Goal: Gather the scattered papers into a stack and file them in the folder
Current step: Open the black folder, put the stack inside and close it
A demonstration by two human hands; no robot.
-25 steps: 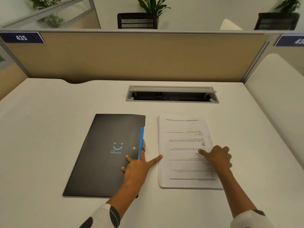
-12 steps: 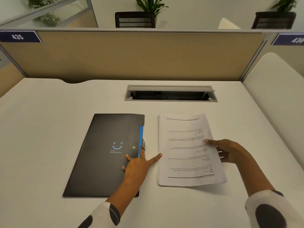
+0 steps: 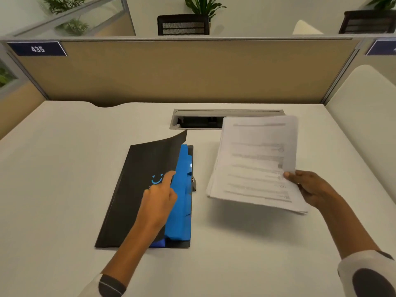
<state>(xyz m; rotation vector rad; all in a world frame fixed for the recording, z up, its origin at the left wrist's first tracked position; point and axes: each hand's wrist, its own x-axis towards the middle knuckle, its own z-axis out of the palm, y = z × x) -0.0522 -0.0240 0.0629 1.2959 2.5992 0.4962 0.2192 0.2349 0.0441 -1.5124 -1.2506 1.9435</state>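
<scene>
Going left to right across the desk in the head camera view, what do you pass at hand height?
Black folder cover → left hand lifting its edge → blue dividers inside → bare desk → stack of papers, held off the surface → right hand gripping its right edge.

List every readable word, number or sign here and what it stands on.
"435": left blue plate on the divider.
Right blue plate: number cut off, unreadable.
Smiley sign: black folder cover; the small text under it is hidden by the left hand.
Papers: print blurred, unreadable.
</scene>
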